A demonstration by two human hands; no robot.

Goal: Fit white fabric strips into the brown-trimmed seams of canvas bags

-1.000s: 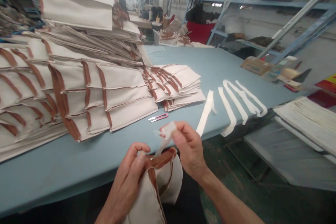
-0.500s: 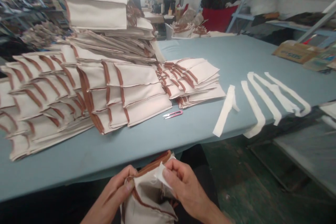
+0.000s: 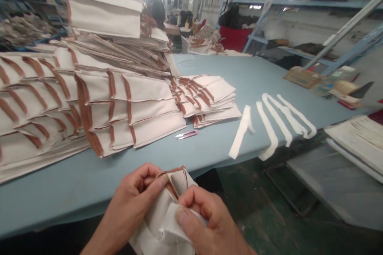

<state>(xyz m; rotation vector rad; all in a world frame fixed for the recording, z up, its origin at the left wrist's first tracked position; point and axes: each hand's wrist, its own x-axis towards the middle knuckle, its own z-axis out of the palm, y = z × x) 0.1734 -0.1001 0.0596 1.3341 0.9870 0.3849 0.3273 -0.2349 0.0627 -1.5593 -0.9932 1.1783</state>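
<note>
R hand (image 3: 206, 215) is now lower than L hand (image 3: 134, 197) vs half a sec ago, pinching white cloth (image 3: 171, 223), w/ L fingers gripping cream fabric piece (image 3: 155, 214) in front of blue table (image 3: 206, 153), so prob mid-adjustment.

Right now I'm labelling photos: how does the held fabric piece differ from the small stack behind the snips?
The held piece is bent between left hand and right hand; the small stack lies flatter on the table. The held piece looks single; the stack shows layers. Both have cream fabric and brown trim.
</note>
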